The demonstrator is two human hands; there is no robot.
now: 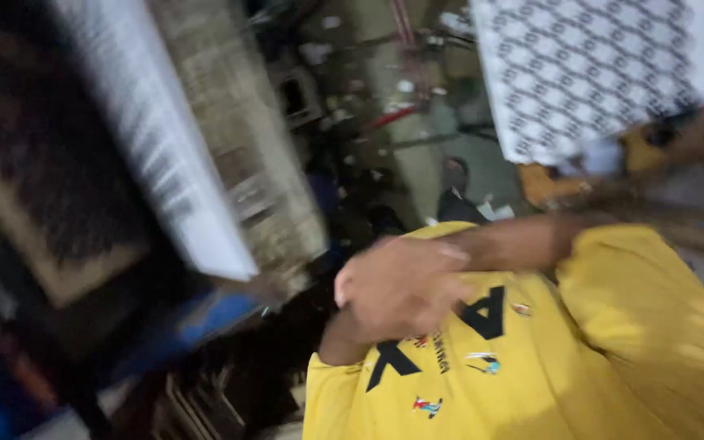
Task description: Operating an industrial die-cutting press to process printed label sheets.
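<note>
Nearest the camera, a yellow shirt (580,358) with dark printed shapes fills the lower right of the blurred head view, and two hands meet in front of it at chest height. One hand (405,285) lies on top, its fingers curled loosely over the other hand (344,338), of which only the wrist and a little of the palm show beneath; the forearm of the upper one runs off to the right across the shirt. Motion blur makes it impossible to tell which is left and which is right, or whether anything is clasped between them; they look closed over each other, touching, with nothing visibly held. Just left of the hands, a white slatted panel (165,155) slants down to a corner near them, beside a pale woven-looking slab (246,163). Below lies a blue shape (205,318) in dark clutter. Farther off, at upper right, a white cloth with a dark lattice pattern (588,73) hangs over something orange-brown (547,187). The middle distance is dim, with a narrow open strip of grey floor (417,163).
</note>
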